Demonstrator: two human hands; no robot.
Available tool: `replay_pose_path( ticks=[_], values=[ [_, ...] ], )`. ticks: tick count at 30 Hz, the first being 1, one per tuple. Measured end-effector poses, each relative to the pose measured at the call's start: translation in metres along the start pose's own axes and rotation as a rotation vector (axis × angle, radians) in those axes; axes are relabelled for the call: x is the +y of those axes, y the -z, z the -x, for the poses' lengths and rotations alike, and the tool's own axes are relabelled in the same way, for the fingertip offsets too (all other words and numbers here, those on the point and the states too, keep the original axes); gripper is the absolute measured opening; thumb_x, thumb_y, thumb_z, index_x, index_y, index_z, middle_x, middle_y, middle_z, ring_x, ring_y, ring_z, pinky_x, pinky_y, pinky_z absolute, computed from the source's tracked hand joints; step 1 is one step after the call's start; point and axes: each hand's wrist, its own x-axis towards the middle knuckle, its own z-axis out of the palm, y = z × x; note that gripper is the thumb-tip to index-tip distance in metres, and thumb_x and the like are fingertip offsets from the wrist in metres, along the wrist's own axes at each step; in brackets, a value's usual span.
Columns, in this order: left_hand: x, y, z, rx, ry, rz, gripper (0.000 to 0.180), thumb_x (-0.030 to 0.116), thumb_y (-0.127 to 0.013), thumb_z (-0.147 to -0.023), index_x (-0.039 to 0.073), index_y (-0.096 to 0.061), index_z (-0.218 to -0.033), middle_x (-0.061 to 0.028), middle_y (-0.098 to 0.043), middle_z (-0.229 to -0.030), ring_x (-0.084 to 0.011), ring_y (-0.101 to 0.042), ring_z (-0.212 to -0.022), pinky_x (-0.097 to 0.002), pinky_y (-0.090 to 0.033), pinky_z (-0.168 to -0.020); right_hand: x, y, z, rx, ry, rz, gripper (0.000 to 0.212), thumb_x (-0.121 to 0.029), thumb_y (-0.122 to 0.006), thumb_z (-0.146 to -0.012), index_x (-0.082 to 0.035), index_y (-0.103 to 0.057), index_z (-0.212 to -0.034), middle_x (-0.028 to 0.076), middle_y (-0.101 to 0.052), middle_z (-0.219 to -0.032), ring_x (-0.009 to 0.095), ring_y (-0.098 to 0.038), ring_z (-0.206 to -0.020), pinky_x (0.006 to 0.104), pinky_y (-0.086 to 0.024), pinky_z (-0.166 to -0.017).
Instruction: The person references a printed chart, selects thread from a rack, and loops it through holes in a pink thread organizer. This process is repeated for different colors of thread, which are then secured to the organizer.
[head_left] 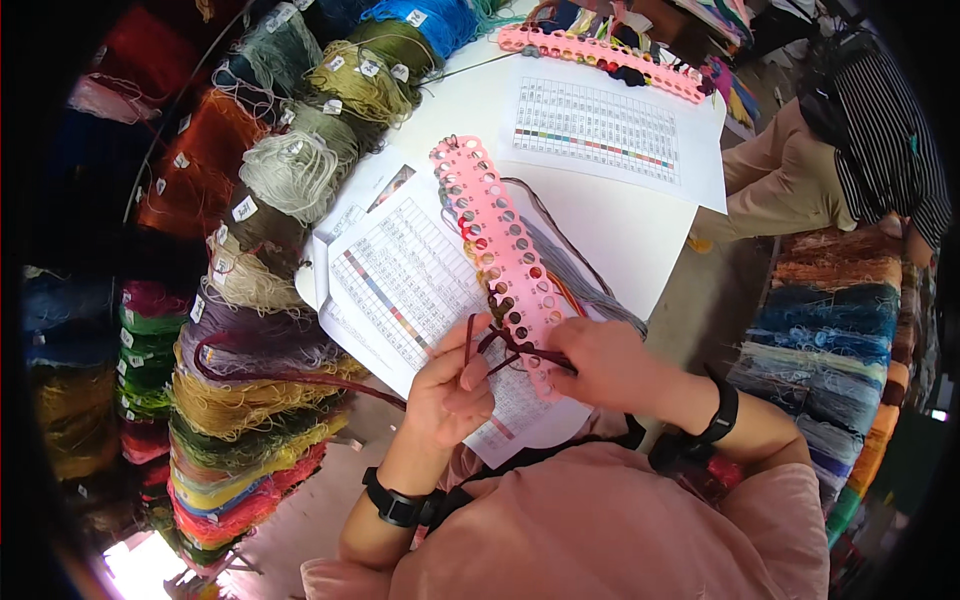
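Note:
A long pink thread holder (489,196) with two rows of holes lies across printed sheets. Hanks in grey, red, yellow and olive are looped through some of its holes. Near its lower end a dark maroon embroidery thread (497,338) is looped over it. My left hand (450,393) pinches one strand of this thread, left of the holder. On the other side my right hand (612,362) has its fingers closed on the same thread. A longer maroon length (275,379) trails away leftward past my left wrist. Grey hanks (575,265) hang off the holder's right side.
Beneath the holder is a printed colour chart (385,285); another chart (600,125) lies farther back on the white table (640,225). A second pink holder (605,60) sits behind it. Labelled thread hanks (300,165) line the left, more hanks (820,340) the right. A person (800,165) is at upper right.

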Motion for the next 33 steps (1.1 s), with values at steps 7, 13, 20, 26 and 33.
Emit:
replay_pose_path(
  ticks=[7,13,20,26,33],
  values=[
    [-0.018,-0.019,-0.005,0.291,0.089,-0.799,0.032,0.003,-0.035,-0.081,0.004,-0.044,-0.112,-0.0032,-0.050,-0.059,-0.0064,-0.041,-0.037,-0.0156,-0.033,-0.036,0.026,0.004,-0.007,-0.011,0.167,-0.157,0.012,-0.012,-0.054,-0.068,-0.002,-0.050,-0.073,0.009,-0.052,-0.063,0.016,-0.052,-0.053,0.0304,-0.039,-0.044],
    [-0.036,-0.024,-0.021,0.409,0.177,-1.474,0.014,0.007,-0.038,-0.082,0.000,-0.049,-0.084,-0.0053,-0.056,-0.060,-0.0097,-0.054,-0.047,-0.0180,-0.037,-0.039,0.009,0.076,-0.015,-0.711,-0.227,-1.196,0.007,-0.004,-0.045,-0.076,-0.001,-0.047,-0.082,0.001,-0.050,-0.058,0.008,-0.039,-0.048,0.0216,-0.035,-0.046],
    [-0.018,-0.012,-0.017,0.517,-0.019,-0.942,0.022,0.015,-0.038,-0.086,0.003,-0.051,-0.073,-0.0056,-0.051,-0.052,-0.0109,-0.046,-0.041,-0.0204,-0.033,-0.039,0.029,0.118,-0.027,0.841,0.085,-0.679,0.025,-0.004,-0.049,-0.074,0.000,-0.048,-0.098,0.008,-0.053,-0.090,0.013,-0.053,-0.071,0.0223,-0.043,-0.059],
    [-0.023,-0.009,-0.011,0.135,-0.051,-0.266,0.015,0.018,-0.043,-0.084,0.005,-0.048,-0.078,-0.0019,-0.043,-0.055,-0.0093,-0.039,-0.044,-0.0207,-0.028,-0.040,0.006,0.021,-0.003,-0.356,-0.338,-0.839,0.021,-0.023,-0.049,-0.083,-0.002,-0.054,-0.083,0.000,-0.055,-0.067,0.005,-0.050,-0.057,0.0208,-0.041,-0.050],
    [-0.022,-0.025,0.017,0.503,-0.250,-0.683,0.013,0.016,-0.050,-0.082,0.004,-0.054,-0.081,-0.0017,-0.053,-0.069,-0.0063,-0.043,-0.053,-0.0184,-0.036,-0.049,0.016,0.006,-0.011,-0.066,-0.314,-1.150,0.018,-0.017,-0.046,-0.084,-0.002,-0.054,-0.092,0.000,-0.058,-0.081,0.005,-0.053,-0.067,0.0193,-0.044,-0.058]
  ],
)
